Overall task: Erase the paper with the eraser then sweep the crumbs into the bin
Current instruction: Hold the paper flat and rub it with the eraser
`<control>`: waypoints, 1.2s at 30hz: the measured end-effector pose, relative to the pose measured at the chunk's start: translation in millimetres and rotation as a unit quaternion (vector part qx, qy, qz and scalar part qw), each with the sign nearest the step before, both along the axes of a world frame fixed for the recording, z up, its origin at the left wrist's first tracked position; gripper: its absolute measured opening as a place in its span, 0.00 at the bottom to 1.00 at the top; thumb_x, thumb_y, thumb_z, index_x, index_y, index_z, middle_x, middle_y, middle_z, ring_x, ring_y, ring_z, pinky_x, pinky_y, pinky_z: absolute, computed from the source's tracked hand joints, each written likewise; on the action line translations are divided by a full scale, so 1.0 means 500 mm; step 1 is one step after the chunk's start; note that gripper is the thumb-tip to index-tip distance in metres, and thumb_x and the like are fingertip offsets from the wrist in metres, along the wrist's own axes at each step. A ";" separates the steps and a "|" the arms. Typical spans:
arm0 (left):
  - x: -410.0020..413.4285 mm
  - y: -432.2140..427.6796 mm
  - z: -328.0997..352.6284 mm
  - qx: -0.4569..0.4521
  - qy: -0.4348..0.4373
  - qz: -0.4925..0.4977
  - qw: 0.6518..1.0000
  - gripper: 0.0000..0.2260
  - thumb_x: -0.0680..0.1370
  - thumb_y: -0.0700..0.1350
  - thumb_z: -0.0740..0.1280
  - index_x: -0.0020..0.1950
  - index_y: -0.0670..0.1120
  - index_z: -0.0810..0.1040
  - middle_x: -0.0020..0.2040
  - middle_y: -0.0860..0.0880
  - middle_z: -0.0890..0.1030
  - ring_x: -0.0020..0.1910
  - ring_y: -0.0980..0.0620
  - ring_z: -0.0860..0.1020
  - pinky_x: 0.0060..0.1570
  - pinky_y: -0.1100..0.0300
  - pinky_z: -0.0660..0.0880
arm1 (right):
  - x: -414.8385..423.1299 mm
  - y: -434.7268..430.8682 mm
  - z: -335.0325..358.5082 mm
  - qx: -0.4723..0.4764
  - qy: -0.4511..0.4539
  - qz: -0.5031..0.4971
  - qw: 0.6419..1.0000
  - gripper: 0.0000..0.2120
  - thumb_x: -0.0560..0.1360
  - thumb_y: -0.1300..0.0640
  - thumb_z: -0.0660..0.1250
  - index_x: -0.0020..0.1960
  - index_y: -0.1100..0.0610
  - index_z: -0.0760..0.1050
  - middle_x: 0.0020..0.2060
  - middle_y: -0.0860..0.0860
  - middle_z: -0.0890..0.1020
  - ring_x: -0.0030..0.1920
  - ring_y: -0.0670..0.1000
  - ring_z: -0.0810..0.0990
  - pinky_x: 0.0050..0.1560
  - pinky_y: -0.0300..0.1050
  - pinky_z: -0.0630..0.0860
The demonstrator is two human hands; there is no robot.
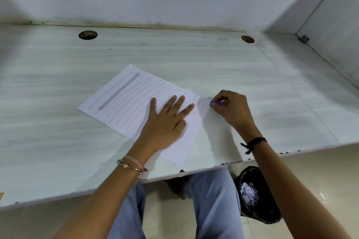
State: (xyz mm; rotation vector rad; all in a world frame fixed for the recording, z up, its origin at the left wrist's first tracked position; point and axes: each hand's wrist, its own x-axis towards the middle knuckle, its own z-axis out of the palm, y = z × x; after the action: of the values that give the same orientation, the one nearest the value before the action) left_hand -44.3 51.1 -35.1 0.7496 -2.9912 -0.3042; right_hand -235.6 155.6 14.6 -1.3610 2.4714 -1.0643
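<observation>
No readable text, paper (pixel 124 101) shows only pencil lines and a shaded bar

The desk (pixel 58 87) has a pale, matt wood-grain laminate. The paper (pixel 124 99) is thin, matt and ruled. The bin (pixel 270 209) wears glossy black plastic lining.

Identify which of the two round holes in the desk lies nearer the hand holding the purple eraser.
The smaller round hole at the desk's back right, on the side of the right hand pinching the purple eraser. The larger round hole sits far left.
</observation>
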 end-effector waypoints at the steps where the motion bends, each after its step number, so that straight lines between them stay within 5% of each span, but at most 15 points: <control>1: 0.000 0.000 -0.001 -0.001 0.000 0.001 1.000 0.33 0.71 0.56 0.27 0.78 0.61 0.39 0.80 0.56 0.39 0.78 0.55 0.37 0.73 0.35 0.37 | -0.004 -0.002 0.003 -0.003 -0.001 -0.009 1.000 0.05 0.68 0.64 0.72 0.37 0.55 0.80 0.31 0.45 0.78 0.30 0.42 0.74 0.35 0.35 0.68; 6: -0.003 -0.001 -0.001 -0.006 -0.005 0.006 1.000 0.33 0.71 0.56 0.26 0.78 0.62 0.38 0.80 0.56 0.38 0.78 0.55 0.37 0.73 0.35 0.38 | 0.084 0.008 -0.006 0.024 -0.021 0.117 0.993 0.04 0.67 0.65 0.73 0.39 0.57 0.81 0.30 0.43 0.77 0.31 0.42 0.73 0.34 0.28 0.67; 13: -0.002 -0.002 0.001 0.003 -0.016 -0.005 1.000 0.34 0.70 0.57 0.26 0.78 0.61 0.38 0.80 0.56 0.38 0.78 0.56 0.36 0.73 0.36 0.36 | -0.003 -0.014 -0.001 0.013 -0.037 -0.005 0.999 0.03 0.70 0.65 0.71 0.40 0.59 0.80 0.31 0.46 0.78 0.28 0.41 0.73 0.29 0.27 0.65; 15: -0.001 -0.006 0.003 0.014 0.003 -0.007 1.000 0.33 0.73 0.57 0.29 0.80 0.58 0.42 0.80 0.56 0.41 0.78 0.56 0.39 0.73 0.37 0.36 | 0.020 -0.014 0.006 0.019 -0.018 -0.005 1.000 0.03 0.71 0.64 0.70 0.40 0.57 0.80 0.33 0.45 0.79 0.30 0.43 0.74 0.30 0.29 0.67; 17: 0.001 -0.013 -0.003 0.053 0.105 -0.008 0.993 0.25 0.81 0.51 0.41 0.79 0.53 0.56 0.80 0.51 0.55 0.79 0.54 0.50 0.73 0.34 0.41 | 0.060 -0.008 0.010 -0.012 -0.040 0.022 0.999 0.02 0.71 0.63 0.70 0.42 0.56 0.79 0.35 0.45 0.81 0.32 0.43 0.75 0.33 0.30 0.70; 19: 0.002 -0.020 -0.011 0.135 0.284 0.019 0.949 0.16 0.83 0.43 0.53 0.68 0.51 0.71 0.71 0.47 0.72 0.71 0.57 0.67 0.72 0.33 0.51 | 0.108 0.000 0.005 -0.032 -0.088 0.071 0.993 0.03 0.72 0.64 0.69 0.44 0.57 0.79 0.38 0.45 0.81 0.34 0.43 0.76 0.32 0.32 0.73; 20: 0.008 -0.021 -0.002 0.247 0.330 0.059 0.909 0.13 0.82 0.41 0.55 0.63 0.52 0.74 0.66 0.50 0.77 0.66 0.62 0.71 0.73 0.38 0.54 | 0.131 0.002 -0.001 -0.032 -0.109 0.099 0.989 0.05 0.73 0.65 0.69 0.45 0.57 0.79 0.39 0.47 0.80 0.35 0.43 0.77 0.31 0.33 0.75; 22: 0.022 -0.022 0.021 0.441 0.354 0.105 0.818 0.13 0.81 0.41 0.56 0.60 0.51 0.76 0.60 0.55 0.80 0.62 0.64 0.74 0.71 0.53 0.62 | 0.160 0.005 -0.020 -0.029 -0.105 0.145 0.983 0.07 0.73 0.66 0.69 0.47 0.57 0.80 0.43 0.51 0.80 0.38 0.45 0.78 0.34 0.36 0.78; 23: 0.030 -0.024 0.035 0.456 0.350 0.110 0.811 0.13 0.81 0.40 0.56 0.60 0.49 0.76 0.59 0.55 0.80 0.63 0.61 0.74 0.67 0.59 0.66 | 0.166 0.006 -0.029 -0.029 -0.086 0.155 0.984 0.07 0.72 0.66 0.69 0.47 0.57 0.81 0.44 0.51 0.80 0.40 0.46 0.78 0.37 0.37 0.78; 26: 0.062 -0.034 0.047 0.341 0.296 0.079 0.889 0.13 0.82 0.37 0.57 0.62 0.46 0.75 0.61 0.56 0.78 0.65 0.57 0.73 0.65 0.64 0.67 | 0.165 0.009 -0.035 -0.033 -0.051 0.149 0.987 0.06 0.71 0.66 0.71 0.46 0.57 0.82 0.43 0.51 0.80 0.41 0.47 0.77 0.40 0.37 0.76; 30: 0.113 -0.033 0.015 0.155 0.148 0.055 0.975 0.21 0.82 0.52 0.49 0.73 0.56 0.69 0.77 0.53 0.63 0.77 0.55 0.56 0.75 0.45 0.43 | 0.166 0.015 -0.034 -0.028 -0.038 0.146 0.988 0.06 0.72 0.65 0.70 0.47 0.57 0.82 0.43 0.50 0.81 0.42 0.47 0.79 0.44 0.35 0.78; 36: 0.121 -0.019 -0.002 0.019 0.009 0.067 0.998 0.32 0.72 0.67 0.29 0.77 0.66 0.42 0.80 0.56 0.40 0.78 0.54 0.38 0.74 0.39 0.36 | 0.214 0.038 -0.027 -0.019 -0.061 0.201 0.978 0.06 0.70 0.63 0.73 0.45 0.54 0.81 0.39 0.47 0.82 0.38 0.46 0.77 0.41 0.30 0.72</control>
State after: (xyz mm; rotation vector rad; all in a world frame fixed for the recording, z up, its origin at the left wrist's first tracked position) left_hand 16.4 41.8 -36.1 0.9400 -2.9090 -0.3600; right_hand -128.6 174.5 1.0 -1.6571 1.9812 -1.0612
